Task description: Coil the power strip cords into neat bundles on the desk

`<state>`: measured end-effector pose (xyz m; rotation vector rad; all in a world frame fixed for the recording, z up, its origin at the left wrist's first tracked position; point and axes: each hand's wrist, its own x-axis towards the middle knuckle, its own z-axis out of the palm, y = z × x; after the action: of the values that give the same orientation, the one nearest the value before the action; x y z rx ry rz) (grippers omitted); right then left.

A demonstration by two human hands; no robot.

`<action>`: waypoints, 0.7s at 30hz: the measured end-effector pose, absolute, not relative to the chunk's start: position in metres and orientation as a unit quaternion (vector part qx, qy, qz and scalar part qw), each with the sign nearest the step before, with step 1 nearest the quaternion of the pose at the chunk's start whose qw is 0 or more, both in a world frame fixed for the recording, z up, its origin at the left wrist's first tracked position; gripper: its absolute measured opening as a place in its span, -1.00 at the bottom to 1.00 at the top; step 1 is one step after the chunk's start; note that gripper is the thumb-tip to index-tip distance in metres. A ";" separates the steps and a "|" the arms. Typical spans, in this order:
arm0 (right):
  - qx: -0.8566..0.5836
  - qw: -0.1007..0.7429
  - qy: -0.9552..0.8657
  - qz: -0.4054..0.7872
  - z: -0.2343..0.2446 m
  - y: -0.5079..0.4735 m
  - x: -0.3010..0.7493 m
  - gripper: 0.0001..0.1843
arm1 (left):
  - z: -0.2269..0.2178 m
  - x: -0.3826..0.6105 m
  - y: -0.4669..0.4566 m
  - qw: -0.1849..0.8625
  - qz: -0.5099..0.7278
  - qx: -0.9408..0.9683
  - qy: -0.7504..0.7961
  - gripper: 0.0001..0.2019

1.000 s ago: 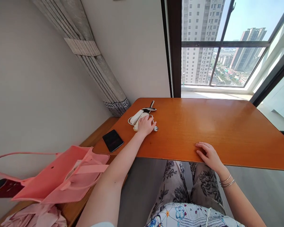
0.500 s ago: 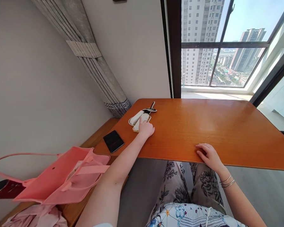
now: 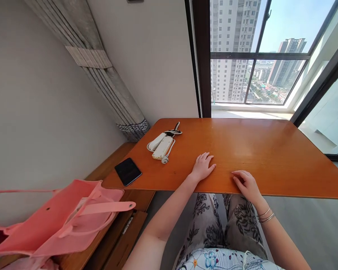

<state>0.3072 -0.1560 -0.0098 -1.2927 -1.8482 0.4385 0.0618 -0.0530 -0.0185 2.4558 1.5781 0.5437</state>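
Note:
My left hand (image 3: 203,167) lies flat on the orange wooden table (image 3: 256,150), fingers stretched out, holding nothing. My right hand (image 3: 246,184) rests on the table's near edge with its fingers loosely spread; bracelets circle that wrist. A white power strip (image 3: 161,145) with its coiled cord and plug lies at the table's far left, apart from both hands. A black phone (image 3: 127,171) lies face up at the near left corner.
A pink tote bag (image 3: 59,221) sits on a lower wooden bench at the left. A tied grey curtain (image 3: 101,75) hangs along the wall. A large window (image 3: 256,56) stands beyond the table.
My left hand has left the power strip and moved right and nearer, now flat on the table beside my right hand. The view has shifted slightly to the right.

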 end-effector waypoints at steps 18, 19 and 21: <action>-0.579 0.381 -0.696 0.189 -0.010 -0.148 0.311 -0.70 | -0.014 0.056 -0.054 0.116 0.177 0.820 0.531 -0.50; -0.576 0.377 -0.696 0.207 -0.009 -0.147 0.313 -0.71 | -0.013 0.054 -0.053 0.122 0.181 0.820 0.529 -0.50; -0.570 0.366 -0.696 0.238 -0.005 -0.145 0.318 -0.71 | -0.010 0.049 -0.049 0.139 0.190 0.823 0.517 -0.53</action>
<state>0.3177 -0.1446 -0.0054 -1.4660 -1.7896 0.6127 0.0488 -0.0490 -0.0098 2.3790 1.4939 0.5491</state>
